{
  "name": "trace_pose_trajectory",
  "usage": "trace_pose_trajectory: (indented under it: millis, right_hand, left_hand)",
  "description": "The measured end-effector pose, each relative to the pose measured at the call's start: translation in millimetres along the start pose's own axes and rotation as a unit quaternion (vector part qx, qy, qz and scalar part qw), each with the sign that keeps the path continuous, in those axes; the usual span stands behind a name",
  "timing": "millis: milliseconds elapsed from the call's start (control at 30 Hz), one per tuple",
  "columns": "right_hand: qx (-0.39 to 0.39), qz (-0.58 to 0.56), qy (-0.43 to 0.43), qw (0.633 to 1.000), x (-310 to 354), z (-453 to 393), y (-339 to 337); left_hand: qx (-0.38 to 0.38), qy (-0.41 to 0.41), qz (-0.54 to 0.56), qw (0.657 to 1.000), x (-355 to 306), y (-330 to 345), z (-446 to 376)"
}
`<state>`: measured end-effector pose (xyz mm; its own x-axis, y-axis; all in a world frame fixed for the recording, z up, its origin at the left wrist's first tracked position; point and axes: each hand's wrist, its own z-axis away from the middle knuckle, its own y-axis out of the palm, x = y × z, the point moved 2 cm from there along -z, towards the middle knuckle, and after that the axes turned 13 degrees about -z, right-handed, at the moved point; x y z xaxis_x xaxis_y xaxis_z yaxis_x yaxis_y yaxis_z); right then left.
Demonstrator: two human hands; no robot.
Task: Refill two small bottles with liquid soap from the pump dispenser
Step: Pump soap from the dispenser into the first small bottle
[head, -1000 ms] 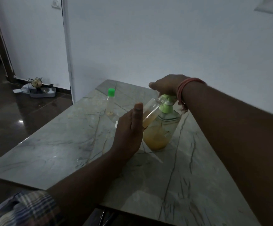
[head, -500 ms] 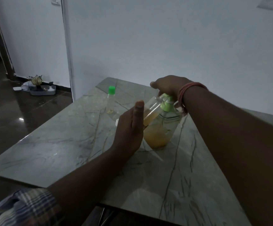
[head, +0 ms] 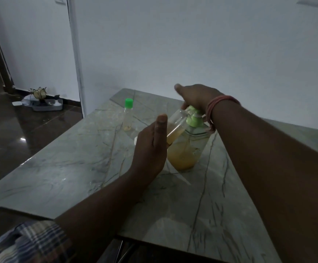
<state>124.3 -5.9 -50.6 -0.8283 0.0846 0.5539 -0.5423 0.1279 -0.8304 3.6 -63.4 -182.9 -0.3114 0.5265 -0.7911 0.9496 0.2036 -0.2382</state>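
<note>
A clear pump dispenser (head: 186,149) with amber soap and a green pump head stands mid-table. My right hand (head: 197,96) rests on top of the pump head, fingers lifted a little. My left hand (head: 151,147) is shut on a small clear bottle (head: 176,126), tilted with its open mouth up against the pump spout; amber soap fills its lower part. A second small bottle (head: 127,115) with a green cap stands upright behind and to the left, with a little liquid at its bottom. A small white cap (head: 135,140) peeks out beside my left hand.
The marble table (head: 69,168) has its rounded left corner near me and its far edge against a white wall. On the dark floor to the left lies a tray (head: 44,106) with a small ornament.
My right hand's fingers have lifted and spread slightly over the pump head. The left hand and its tilted bottle have held their place at the spout.
</note>
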Motion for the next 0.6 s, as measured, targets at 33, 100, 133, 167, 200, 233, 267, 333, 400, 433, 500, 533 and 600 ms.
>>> trace_pose_trajectory:
  millis: [33,100,133,167,200,233,267,333,400,433,500,533,600]
  right_hand:
    - [0.000,-0.004,0.003,1.000,-1,-1,2]
    - [0.005,-0.002,0.007,1.000,-1,-2,5]
    - [0.007,0.002,0.006,1.000,-1,-1,5]
    - [0.009,0.007,0.002,1.000,0,0,3]
    - [0.014,0.013,-0.001,1.000,1,2,2]
    - [0.020,0.020,-0.003,1.000,3,4,0]
    - [0.029,0.031,-0.001,0.999,5,6,-3]
    - [0.039,0.051,-0.001,0.998,6,8,-6]
    - [0.025,0.039,-0.008,0.999,6,7,-5]
    - [0.012,0.024,-0.010,1.000,5,6,-3]
    - [0.009,0.014,-0.017,1.000,1,3,1]
    - [0.017,0.015,-0.018,1.000,0,2,3]
    - [0.015,0.017,-0.018,1.000,-1,2,3]
  left_hand:
    - [-0.002,0.003,0.003,1.000,1,1,-1]
    - [-0.002,0.000,0.004,1.000,1,1,-1]
    - [0.001,0.000,0.001,1.000,1,0,-2]
    - [0.002,0.002,-0.003,1.000,1,0,-2]
    - [0.001,0.002,-0.006,1.000,1,0,-1]
    - [0.000,0.003,-0.008,1.000,1,-1,0]
    - [0.001,0.004,-0.010,1.000,0,-1,0]
    - [0.005,0.002,-0.013,1.000,-1,0,1]
    - [0.003,-0.001,-0.006,1.000,-1,0,1]
    - [0.002,-0.001,-0.004,1.000,0,0,0]
    - [0.001,-0.001,-0.003,1.000,1,0,-1]
    - [0.000,-0.002,-0.001,1.000,1,0,-1]
    - [0.001,0.003,0.001,1.000,0,0,0]
